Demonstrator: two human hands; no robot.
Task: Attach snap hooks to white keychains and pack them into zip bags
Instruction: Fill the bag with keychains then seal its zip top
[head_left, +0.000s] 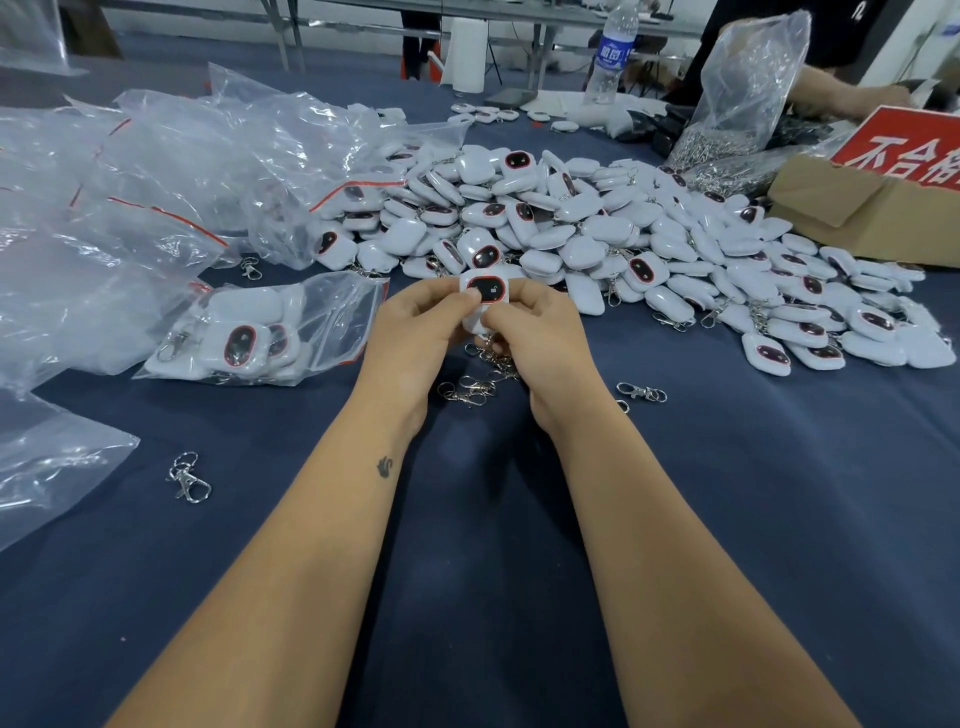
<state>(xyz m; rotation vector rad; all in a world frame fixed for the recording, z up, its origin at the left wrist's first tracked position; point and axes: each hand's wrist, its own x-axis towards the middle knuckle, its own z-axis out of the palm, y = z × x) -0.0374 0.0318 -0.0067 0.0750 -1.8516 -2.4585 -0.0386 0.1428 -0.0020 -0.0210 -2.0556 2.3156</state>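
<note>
Both hands pinch keychain (keychain pile behind).

Bare forearms, small dark tattoo on left.

This is a small assembly and packing workshop. A long desk covered in dark blue cloth carries a heap of white plastic keychains, stacks of clear red-striped zip bags, a bulk bag of metal hooks and a brown cardboard box with a red rejects sign.
</note>
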